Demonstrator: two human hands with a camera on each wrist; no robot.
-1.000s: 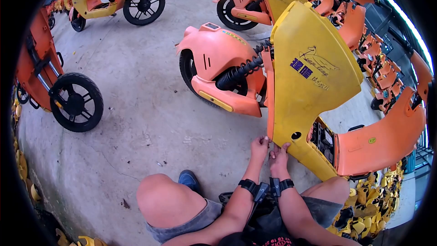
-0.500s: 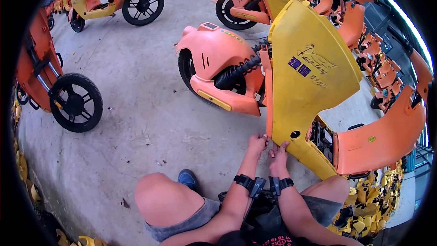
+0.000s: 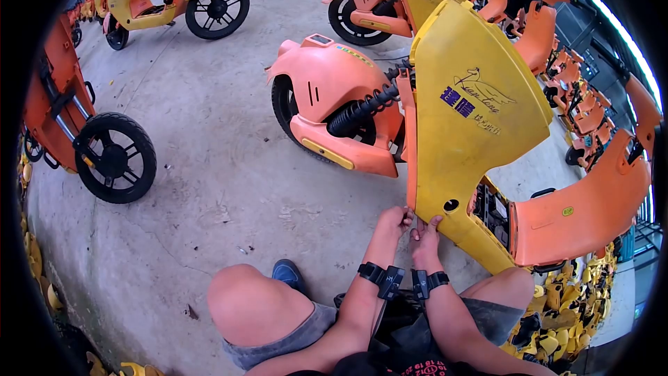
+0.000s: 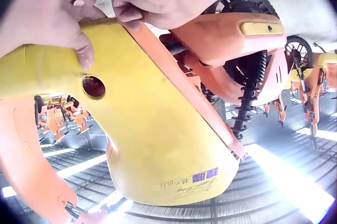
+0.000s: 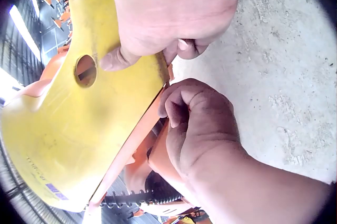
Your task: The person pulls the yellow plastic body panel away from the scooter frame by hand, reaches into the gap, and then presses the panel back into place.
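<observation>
Panel (image 3: 480, 97) stands on the scooter (image 3: 337, 73), between the wheel (image 3: 279, 101) and the orange shield (image 3: 584, 209). Right hand (image 3: 426, 235): pinches the panel's lower edge, thumb (image 5: 113, 61) on the outer face just beside the hole (image 3: 451, 206). Left hand (image 3: 396, 218): fingers curled at the panel's lower corner, against the trim (image 3: 411, 153) bordering the panel; whether they grip it cannot be determined. Over the last second, the left forearm (image 3: 356, 306) shifts and turns slightly; panel and right hand stay essentially in place. Judged from this, fine finger work continues at one corner, with no evident separation. Hidden: the panel's inner face, any fastener at the corner, and most left fingertips.
</observation>
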